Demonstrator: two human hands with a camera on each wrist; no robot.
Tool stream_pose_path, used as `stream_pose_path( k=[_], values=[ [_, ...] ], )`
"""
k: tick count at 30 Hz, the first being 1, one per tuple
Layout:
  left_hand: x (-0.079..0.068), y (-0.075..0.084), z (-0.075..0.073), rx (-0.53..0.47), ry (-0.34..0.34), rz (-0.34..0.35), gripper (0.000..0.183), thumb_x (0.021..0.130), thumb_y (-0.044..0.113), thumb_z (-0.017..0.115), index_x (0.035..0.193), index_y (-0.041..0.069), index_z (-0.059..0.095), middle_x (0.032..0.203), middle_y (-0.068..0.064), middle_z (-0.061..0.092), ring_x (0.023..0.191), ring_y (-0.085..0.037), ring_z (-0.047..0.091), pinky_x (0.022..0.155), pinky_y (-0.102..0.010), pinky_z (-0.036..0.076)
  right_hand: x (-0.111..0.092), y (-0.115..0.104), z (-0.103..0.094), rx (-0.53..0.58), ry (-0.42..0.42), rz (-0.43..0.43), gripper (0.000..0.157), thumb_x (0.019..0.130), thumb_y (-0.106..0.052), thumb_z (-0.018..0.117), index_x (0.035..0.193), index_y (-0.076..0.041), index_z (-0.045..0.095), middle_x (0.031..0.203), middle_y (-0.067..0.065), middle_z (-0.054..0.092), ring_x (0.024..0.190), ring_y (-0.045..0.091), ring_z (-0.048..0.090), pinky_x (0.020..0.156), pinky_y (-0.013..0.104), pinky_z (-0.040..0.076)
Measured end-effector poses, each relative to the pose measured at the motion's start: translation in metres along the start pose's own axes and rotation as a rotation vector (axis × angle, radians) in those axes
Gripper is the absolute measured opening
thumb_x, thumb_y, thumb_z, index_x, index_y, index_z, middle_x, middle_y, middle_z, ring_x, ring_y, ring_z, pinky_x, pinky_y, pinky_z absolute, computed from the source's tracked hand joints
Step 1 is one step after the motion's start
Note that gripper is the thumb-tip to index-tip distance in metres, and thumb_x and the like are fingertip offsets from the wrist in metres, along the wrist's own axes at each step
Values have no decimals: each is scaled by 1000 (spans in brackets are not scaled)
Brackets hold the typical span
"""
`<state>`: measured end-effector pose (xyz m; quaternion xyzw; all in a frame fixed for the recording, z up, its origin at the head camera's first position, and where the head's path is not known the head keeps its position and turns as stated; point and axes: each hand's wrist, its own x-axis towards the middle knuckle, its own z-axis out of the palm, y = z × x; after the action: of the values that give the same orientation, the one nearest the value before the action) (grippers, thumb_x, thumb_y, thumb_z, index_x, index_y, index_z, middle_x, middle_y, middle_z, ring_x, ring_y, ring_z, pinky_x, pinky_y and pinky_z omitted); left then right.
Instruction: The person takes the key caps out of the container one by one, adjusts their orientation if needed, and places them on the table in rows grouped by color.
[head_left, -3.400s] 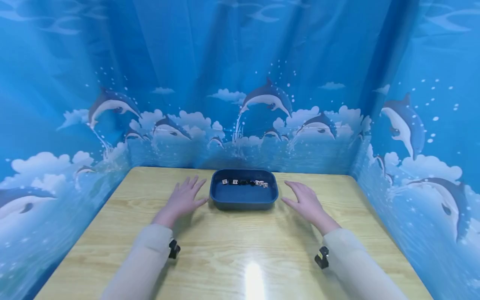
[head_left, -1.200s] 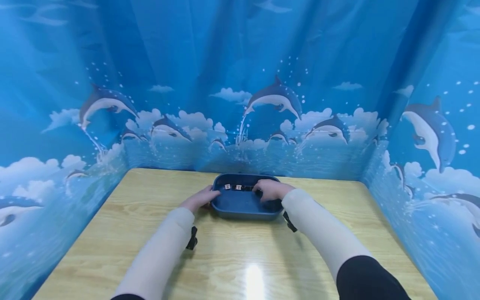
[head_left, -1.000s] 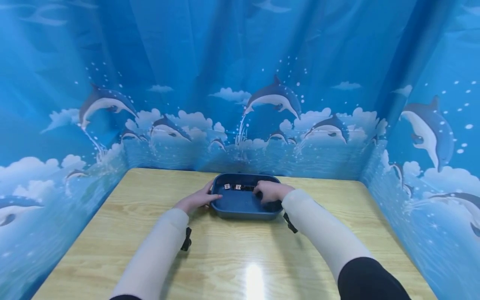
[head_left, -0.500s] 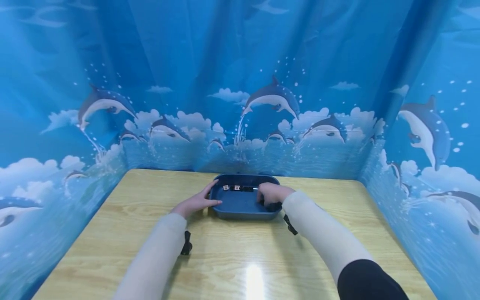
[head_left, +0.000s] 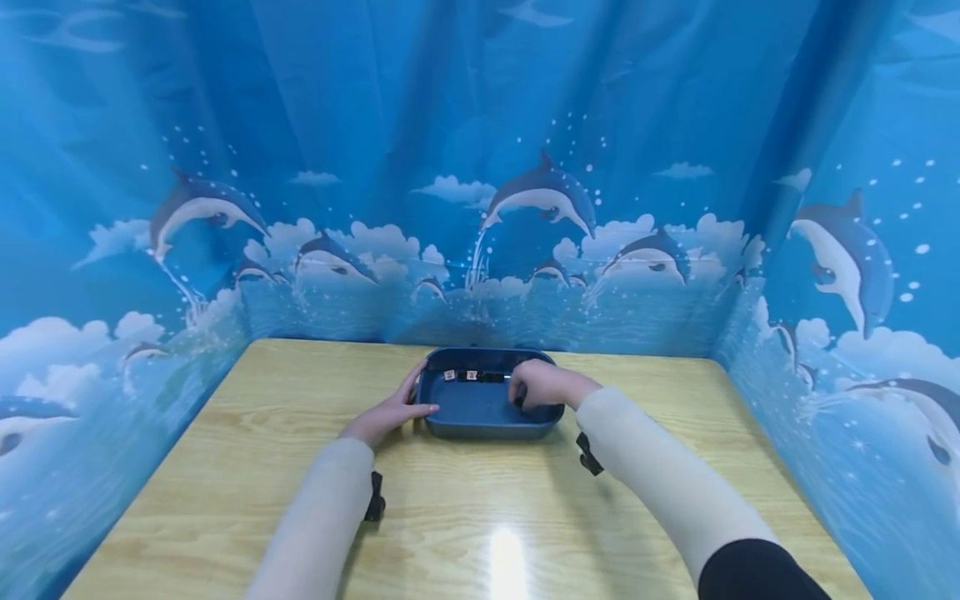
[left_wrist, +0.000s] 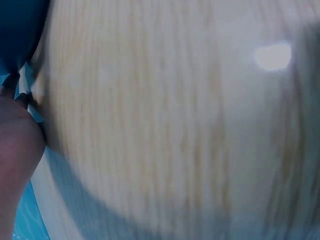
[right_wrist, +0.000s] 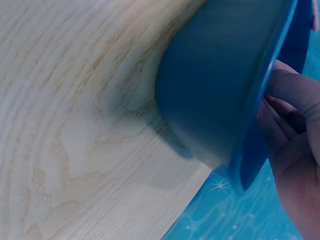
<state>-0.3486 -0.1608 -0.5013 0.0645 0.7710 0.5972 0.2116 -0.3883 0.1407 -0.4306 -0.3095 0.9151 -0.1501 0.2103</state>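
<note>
A dark blue plastic bin stands at the back middle of the wooden table. Along its far inner side lies a row of small dark and white-faced blocks, among them a white one and another white block. My left hand touches the bin's left end with its fingers spread, thumb on the front left rim. My right hand reaches over the right end into the bin, fingers bent down near the row's right part. Its fingertips are hidden, so whether they pinch a block cannot be told. The right wrist view shows those fingers inside the rim.
The light wooden table spreads in front of the bin and to both sides. A blue curtain printed with dolphins surrounds its back and sides. Small black wrist cameras sit under both sleeves.
From 3.4 seconds ago, both hands have moved in from beside the bin: the left to its left end, the right inside it. Since half a second ago, the right hand has shifted slightly.
</note>
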Motion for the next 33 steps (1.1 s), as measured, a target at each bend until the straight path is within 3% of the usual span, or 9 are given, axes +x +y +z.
stream_pose_path(
  k=[5,14,19,26,33],
  values=[
    [-3,0,2,-4,-4,-12,94,94,24,66,156,39,-2,162,-15,-8,147,-36,-5,112,-64,4,-9,-4,1,43,57,-55,20,85,1,71,102,-8,75,100,-3,68,90,12,64,76,29,55],
    [-2,-2,-1,29,-2,-13,93,95,31,65,155,42,-5,162,-15,-9,147,-36,-6,111,-66,4,-31,-9,8,249,197,-91,27,87,0,64,113,-6,72,104,-1,65,90,11,63,75,27,55],
    [-1,-4,-1,33,2,-23,95,94,33,66,155,42,-5,161,-16,-9,146,-37,-6,112,-64,4,-44,-12,17,345,281,-114,25,88,0,65,110,-8,74,104,-1,62,89,12,64,75,26,55],
    [3,-3,0,25,0,-42,95,94,32,66,155,41,-6,162,-16,-7,146,-38,-5,113,-63,3,-61,-18,35,517,393,-80,23,86,3,68,104,-8,75,102,3,60,88,16,64,75,28,56],
    [1,-1,1,21,-10,-35,95,94,32,65,154,42,-7,162,-15,-10,146,-38,-7,112,-64,3,-73,-27,54,539,447,-103,21,84,2,71,105,-1,73,97,2,64,87,16,64,75,27,56]
  ],
)
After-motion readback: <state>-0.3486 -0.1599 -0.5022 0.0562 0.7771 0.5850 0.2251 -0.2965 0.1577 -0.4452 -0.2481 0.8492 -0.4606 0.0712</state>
